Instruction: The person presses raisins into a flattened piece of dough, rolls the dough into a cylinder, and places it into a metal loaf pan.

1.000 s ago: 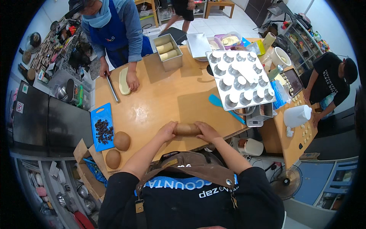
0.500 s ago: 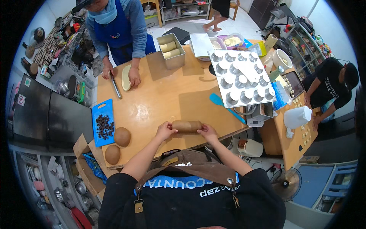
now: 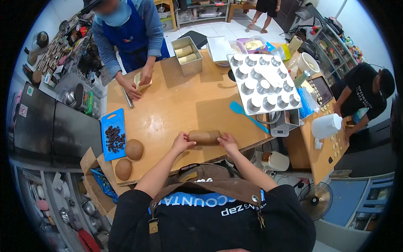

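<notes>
A rolled log of brown dough (image 3: 204, 137) lies crosswise on the wooden table close to me. At its left end, my left hand (image 3: 183, 143) grips the edge between thumb and fingers. My right hand (image 3: 228, 143) pinches the opposite end the same way. To the left sit two round balls of brown dough, one (image 3: 134, 149) higher up and the other (image 3: 123, 169) nearer the table's front edge. Beside them is a blue cutting board (image 3: 107, 122) bearing a heap of dark chocolate-like pieces (image 3: 115, 139).
Across the table (image 3: 157, 109) a co-worker handles pale dough (image 3: 142, 84) beside a metal rolling pin (image 3: 128, 98). A loaf tin (image 3: 192, 69) holds pale rolls. On the right are a tray of metal cups (image 3: 264, 84), a blue spatula (image 3: 247, 116) and a scale (image 3: 279, 132). Another person works farther right.
The co-worker across the table has lifted and folded the pale dough with both hands, leaving the rolling pin lying down. A person in the background has walked right. My hands stay on the log.
</notes>
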`<action>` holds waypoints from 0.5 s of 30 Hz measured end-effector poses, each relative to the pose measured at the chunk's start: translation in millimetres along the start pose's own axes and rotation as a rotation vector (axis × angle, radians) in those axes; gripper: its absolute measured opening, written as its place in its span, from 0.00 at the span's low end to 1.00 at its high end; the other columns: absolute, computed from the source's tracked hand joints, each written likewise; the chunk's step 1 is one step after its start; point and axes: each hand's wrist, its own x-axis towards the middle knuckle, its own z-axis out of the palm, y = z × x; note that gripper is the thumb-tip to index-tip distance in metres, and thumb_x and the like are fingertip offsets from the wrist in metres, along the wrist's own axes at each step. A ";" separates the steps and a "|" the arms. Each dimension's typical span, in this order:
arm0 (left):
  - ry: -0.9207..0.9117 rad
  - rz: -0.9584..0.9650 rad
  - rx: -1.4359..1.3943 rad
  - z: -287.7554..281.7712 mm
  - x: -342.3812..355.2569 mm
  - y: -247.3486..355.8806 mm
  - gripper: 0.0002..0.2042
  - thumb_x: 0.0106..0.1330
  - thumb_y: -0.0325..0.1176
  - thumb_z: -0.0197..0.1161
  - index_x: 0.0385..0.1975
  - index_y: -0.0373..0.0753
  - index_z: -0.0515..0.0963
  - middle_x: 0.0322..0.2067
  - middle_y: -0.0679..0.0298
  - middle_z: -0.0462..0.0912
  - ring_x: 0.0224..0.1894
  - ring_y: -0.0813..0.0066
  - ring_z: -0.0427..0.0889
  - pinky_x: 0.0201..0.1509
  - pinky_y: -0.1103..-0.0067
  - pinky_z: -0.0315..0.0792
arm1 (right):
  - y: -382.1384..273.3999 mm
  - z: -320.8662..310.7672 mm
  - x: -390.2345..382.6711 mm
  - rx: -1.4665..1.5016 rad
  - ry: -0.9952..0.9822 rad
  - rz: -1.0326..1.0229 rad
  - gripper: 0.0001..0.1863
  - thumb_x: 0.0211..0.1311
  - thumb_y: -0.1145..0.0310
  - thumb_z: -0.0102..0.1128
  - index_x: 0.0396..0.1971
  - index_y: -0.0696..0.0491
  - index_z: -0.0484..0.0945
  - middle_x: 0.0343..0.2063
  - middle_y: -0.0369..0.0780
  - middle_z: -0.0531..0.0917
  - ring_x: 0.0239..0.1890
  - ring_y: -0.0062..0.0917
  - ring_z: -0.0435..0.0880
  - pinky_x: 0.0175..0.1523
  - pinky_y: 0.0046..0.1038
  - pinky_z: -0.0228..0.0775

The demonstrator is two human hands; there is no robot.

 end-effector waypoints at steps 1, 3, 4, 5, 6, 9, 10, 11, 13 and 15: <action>-0.079 -0.013 -0.069 8.3 8.1 -12.1 0.27 0.44 0.39 0.77 0.42 0.36 0.72 0.35 0.57 0.82 0.38 0.67 0.81 0.45 0.74 0.76 | -1.2 3.7 -2.7 -0.002 -0.001 -0.008 0.26 0.57 0.70 0.64 0.54 0.61 0.68 0.46 0.41 0.77 0.46 0.25 0.77 0.49 0.25 0.71; -0.159 -0.006 -0.142 16.2 19.6 -17.6 0.27 0.44 0.39 0.77 0.42 0.35 0.72 0.36 0.57 0.82 0.38 0.68 0.81 0.45 0.74 0.76 | 2.2 5.3 3.1 -0.022 -0.202 -0.176 0.29 0.57 0.71 0.64 0.57 0.60 0.64 0.42 0.40 0.78 0.47 0.26 0.77 0.53 0.25 0.69; -0.161 0.028 -0.104 17.7 21.1 -24.4 0.27 0.44 0.39 0.77 0.42 0.36 0.72 0.34 0.58 0.82 0.37 0.69 0.82 0.45 0.74 0.76 | -5.1 4.3 2.8 -0.054 -0.261 -0.139 0.34 0.55 0.67 0.66 0.60 0.57 0.61 0.48 0.44 0.75 0.53 0.34 0.73 0.58 0.32 0.65; -0.159 0.058 -0.064 14.9 22.0 -28.5 0.27 0.44 0.39 0.77 0.42 0.36 0.72 0.33 0.58 0.82 0.36 0.69 0.82 0.45 0.74 0.76 | -14.7 8.8 -5.3 -0.060 -0.270 -0.143 0.34 0.55 0.67 0.66 0.60 0.57 0.61 0.48 0.44 0.75 0.53 0.34 0.73 0.58 0.32 0.65; -0.263 -0.006 0.044 6.2 16.1 -10.1 0.32 0.43 0.41 0.78 0.46 0.36 0.69 0.44 0.55 0.79 0.46 0.65 0.79 0.50 0.73 0.74 | -25.5 9.8 -18.5 -0.545 -0.018 -0.311 0.36 0.53 0.64 0.67 0.60 0.55 0.61 0.52 0.46 0.71 0.57 0.36 0.69 0.61 0.36 0.62; -0.093 0.158 0.545 -24.5 -21.6 56.5 0.38 0.42 0.43 0.78 0.53 0.36 0.64 0.58 0.51 0.66 0.58 0.59 0.69 0.58 0.70 0.68 | -37.9 4.9 -23.6 -1.182 0.113 -0.721 0.40 0.48 0.58 0.69 0.61 0.51 0.61 0.57 0.49 0.65 0.61 0.41 0.63 0.65 0.42 0.54; -0.232 0.219 0.593 -31.3 -17.8 49.0 0.46 0.40 0.43 0.78 0.59 0.37 0.58 0.63 0.51 0.56 0.63 0.54 0.60 0.63 0.66 0.63 | -41.4 8.5 -26.7 -1.328 -0.063 -0.974 0.42 0.45 0.54 0.70 0.61 0.50 0.61 0.59 0.48 0.62 0.62 0.43 0.60 0.67 0.43 0.50; -0.232 0.214 0.588 -31.6 -17.3 42.9 0.46 0.40 0.43 0.78 0.59 0.37 0.58 0.63 0.51 0.56 0.63 0.54 0.60 0.63 0.66 0.63 | -45.6 14.0 -26.7 -1.332 -0.069 -0.973 0.42 0.45 0.54 0.70 0.61 0.50 0.61 0.59 0.48 0.62 0.62 0.43 0.60 0.67 0.43 0.50; -0.149 0.750 0.694 -26.6 -16.7 35.0 0.48 0.40 0.41 0.77 0.62 0.36 0.56 0.58 0.51 0.61 0.61 0.54 0.64 0.63 0.65 0.63 | -57.1 23.4 -25.2 -1.479 -0.291 -1.173 0.42 0.44 0.51 0.70 0.61 0.48 0.63 0.54 0.44 0.68 0.59 0.40 0.65 0.65 0.42 0.53; -0.187 0.755 0.689 -15.9 -9.3 34.4 0.48 0.40 0.40 0.77 0.62 0.36 0.56 0.58 0.51 0.62 0.61 0.53 0.63 0.63 0.65 0.63 | -55.5 29.3 -15.2 -1.479 -0.314 -1.074 0.43 0.44 0.49 0.69 0.61 0.47 0.63 0.55 0.43 0.69 0.59 0.39 0.65 0.64 0.42 0.55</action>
